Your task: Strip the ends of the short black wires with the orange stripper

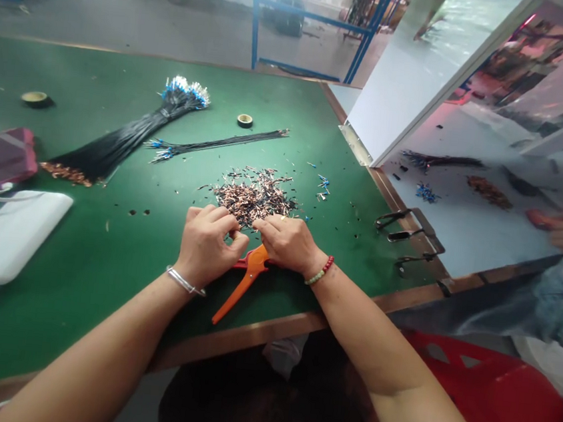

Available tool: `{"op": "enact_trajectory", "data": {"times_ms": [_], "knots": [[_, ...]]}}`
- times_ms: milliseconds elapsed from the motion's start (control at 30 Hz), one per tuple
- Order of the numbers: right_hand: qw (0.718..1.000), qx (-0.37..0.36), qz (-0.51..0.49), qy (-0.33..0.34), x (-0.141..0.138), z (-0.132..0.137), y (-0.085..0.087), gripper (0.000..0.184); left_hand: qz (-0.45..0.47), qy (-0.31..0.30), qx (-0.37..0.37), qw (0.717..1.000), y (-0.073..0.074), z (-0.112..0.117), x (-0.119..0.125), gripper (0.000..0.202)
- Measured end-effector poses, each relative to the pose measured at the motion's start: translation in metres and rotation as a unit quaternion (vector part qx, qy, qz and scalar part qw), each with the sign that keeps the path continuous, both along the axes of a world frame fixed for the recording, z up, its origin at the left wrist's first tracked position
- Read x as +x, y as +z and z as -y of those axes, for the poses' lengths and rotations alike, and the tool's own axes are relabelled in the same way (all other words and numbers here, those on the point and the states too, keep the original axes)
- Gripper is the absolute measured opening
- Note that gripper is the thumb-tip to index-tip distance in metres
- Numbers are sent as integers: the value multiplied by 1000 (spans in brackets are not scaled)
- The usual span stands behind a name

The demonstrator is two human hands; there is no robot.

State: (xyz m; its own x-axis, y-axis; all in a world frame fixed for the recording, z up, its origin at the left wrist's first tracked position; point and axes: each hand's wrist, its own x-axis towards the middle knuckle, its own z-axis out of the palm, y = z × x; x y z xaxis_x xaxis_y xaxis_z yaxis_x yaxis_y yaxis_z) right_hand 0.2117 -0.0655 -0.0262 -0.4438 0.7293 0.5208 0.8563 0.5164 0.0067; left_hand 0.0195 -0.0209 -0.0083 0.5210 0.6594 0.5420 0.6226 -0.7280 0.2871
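Left hand (204,246) and right hand (283,241) curl nearly shut, fingertips meeting over an orange crimper (248,281), their grip hidden, just below a tangled heap of copper-tipped wire scraps (253,194) on the worktop (79,270).

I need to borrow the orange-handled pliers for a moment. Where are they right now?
The orange-handled pliers lie on the green bench top in the head view, just below the pile of copper wire ends, partly under the person's right hand.
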Motion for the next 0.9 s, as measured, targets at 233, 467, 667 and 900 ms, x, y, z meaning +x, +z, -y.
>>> {"op": "enact_trajectory", "data": {"times_ms": [233, 467, 667, 900], "knots": [[1000, 13, 9, 0, -1, 0, -2, 22, -17, 22, 11, 1000, 2, 1, 0, 20], [1000, 2, 21, -6, -5, 0, -1, 24, -15, 25, 19, 999, 3, 3, 3, 21], [998, 16, -28, -53, 18, -5, -4, 28, 40, 49, -5, 998, 5, -5, -14, 23], [986, 31, -116, -113, 30, -8, -2, 30, 108, 75, -73, 989, 4, -26, -31, 20]]}}
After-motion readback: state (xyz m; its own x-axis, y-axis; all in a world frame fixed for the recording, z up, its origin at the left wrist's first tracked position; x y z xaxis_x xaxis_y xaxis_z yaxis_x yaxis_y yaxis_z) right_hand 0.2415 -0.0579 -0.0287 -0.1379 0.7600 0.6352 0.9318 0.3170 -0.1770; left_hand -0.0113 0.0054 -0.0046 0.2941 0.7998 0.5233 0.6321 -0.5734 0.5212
